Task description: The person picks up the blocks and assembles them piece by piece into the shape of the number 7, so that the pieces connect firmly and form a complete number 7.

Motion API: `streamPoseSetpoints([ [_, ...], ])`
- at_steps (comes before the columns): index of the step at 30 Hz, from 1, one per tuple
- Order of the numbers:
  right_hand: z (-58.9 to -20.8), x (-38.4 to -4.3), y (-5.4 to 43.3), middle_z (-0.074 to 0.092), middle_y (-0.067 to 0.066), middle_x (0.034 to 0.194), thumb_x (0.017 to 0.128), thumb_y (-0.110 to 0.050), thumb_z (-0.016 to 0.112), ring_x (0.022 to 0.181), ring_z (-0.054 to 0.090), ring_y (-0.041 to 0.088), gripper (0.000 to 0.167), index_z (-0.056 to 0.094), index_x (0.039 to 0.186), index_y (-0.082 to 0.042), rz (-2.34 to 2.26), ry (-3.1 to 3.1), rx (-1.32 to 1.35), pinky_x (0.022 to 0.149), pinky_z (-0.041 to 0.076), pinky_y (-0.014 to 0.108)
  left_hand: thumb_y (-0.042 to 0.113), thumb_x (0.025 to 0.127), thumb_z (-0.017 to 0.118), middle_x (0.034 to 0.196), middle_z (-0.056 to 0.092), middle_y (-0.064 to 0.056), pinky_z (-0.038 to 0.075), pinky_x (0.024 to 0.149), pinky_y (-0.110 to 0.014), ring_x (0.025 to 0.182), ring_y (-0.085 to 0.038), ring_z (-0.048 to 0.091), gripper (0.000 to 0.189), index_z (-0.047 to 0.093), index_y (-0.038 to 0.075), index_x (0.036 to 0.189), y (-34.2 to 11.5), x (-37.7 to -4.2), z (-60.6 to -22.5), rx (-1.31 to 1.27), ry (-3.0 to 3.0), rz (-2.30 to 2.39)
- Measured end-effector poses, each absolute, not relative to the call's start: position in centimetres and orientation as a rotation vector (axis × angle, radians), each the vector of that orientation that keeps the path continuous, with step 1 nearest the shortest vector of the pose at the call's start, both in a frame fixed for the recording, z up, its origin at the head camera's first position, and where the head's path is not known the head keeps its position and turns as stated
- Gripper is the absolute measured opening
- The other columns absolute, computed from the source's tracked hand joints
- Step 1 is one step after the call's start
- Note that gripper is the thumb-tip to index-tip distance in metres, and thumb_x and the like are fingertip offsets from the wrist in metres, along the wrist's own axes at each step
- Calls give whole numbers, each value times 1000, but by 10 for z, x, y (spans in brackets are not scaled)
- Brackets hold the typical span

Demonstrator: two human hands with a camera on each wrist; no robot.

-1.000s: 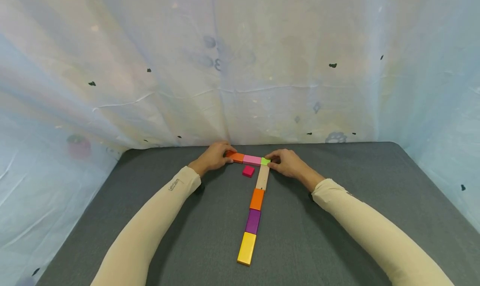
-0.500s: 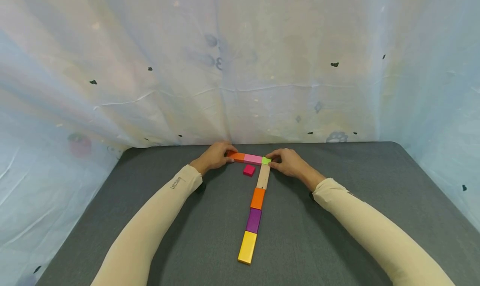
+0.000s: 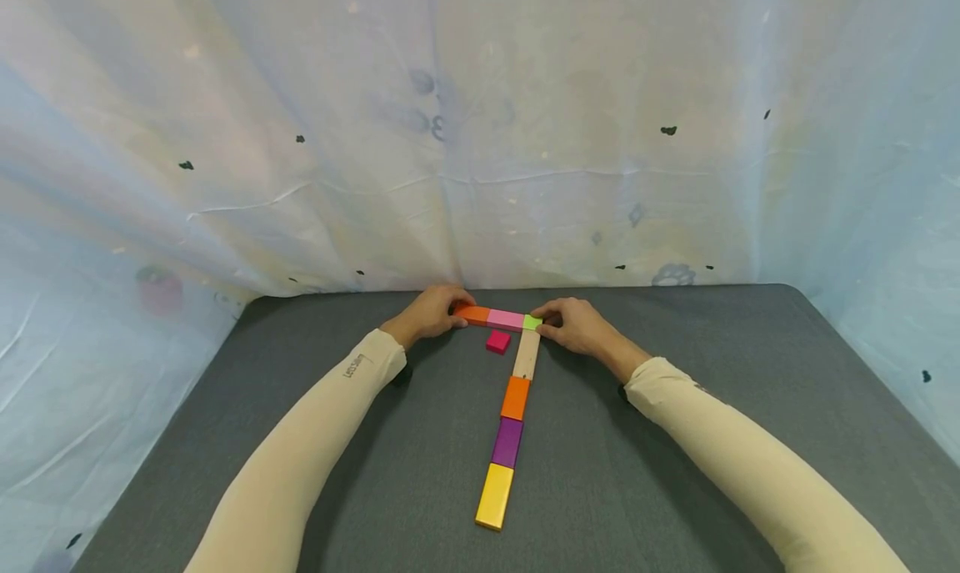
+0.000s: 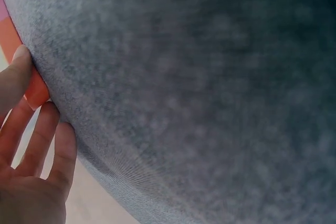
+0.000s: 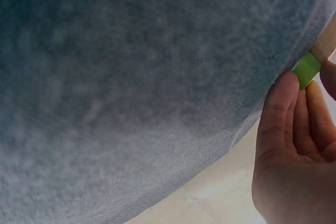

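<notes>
Toward the back of the table, a short row of flat blocks runs between the two hands in the head view. My left hand [image 3: 435,312] grips the orange block [image 3: 476,314] at the row's left end, thumb on the near side and fingers beyond it. A pink block [image 3: 506,319] lies in the middle of the row. At the right end my right hand [image 3: 576,326] pinches the small green block [image 3: 533,322], which shows between the fingers [image 5: 283,95] in the right wrist view. A plain wooden block [image 3: 527,354] adjoins the green one on its near side.
From the wooden block, a line of an orange block [image 3: 514,398], a purple block [image 3: 507,442] and a yellow block [image 3: 494,496] extends toward the front. A loose red block [image 3: 498,342] lies left of it. A patterned plastic curtain [image 3: 525,139] hangs behind the grey table [image 3: 675,389].
</notes>
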State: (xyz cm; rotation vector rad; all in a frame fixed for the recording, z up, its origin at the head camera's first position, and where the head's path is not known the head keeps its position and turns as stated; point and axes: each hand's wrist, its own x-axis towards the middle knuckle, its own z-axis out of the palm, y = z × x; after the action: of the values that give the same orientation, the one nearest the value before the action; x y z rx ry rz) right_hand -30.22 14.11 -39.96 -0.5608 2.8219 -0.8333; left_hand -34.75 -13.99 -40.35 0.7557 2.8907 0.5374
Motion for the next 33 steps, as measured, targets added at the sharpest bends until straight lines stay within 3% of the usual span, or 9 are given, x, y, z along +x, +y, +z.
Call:
streamPoseSetpoints([
  [13,-400,-299,143,68,10,125,98,-21,64,108,64,24,36,64,133,-11,-852,2811,-553,87,54,39,18,90,75,126,65,-9,44,108,-44,115,-27,58,37,68,11,126,-138,-347,-405,729,2873,604],
  [23,-403,-301,145,68,10,124,98,-21,64,107,64,23,36,64,133,-12,-856,2816,-552,86,54,38,19,85,80,135,61,-9,43,109,-45,121,-27,56,52,62,10,134,-140,-345,-404,792,2862,639],
  [33,-400,-303,141,70,10,121,98,-21,64,104,64,22,36,65,132,-12,-827,2832,-548,87,53,38,30,78,85,130,65,-6,41,110,-49,122,-28,54,51,69,14,124,-132,-328,-391,964,2934,711],
])
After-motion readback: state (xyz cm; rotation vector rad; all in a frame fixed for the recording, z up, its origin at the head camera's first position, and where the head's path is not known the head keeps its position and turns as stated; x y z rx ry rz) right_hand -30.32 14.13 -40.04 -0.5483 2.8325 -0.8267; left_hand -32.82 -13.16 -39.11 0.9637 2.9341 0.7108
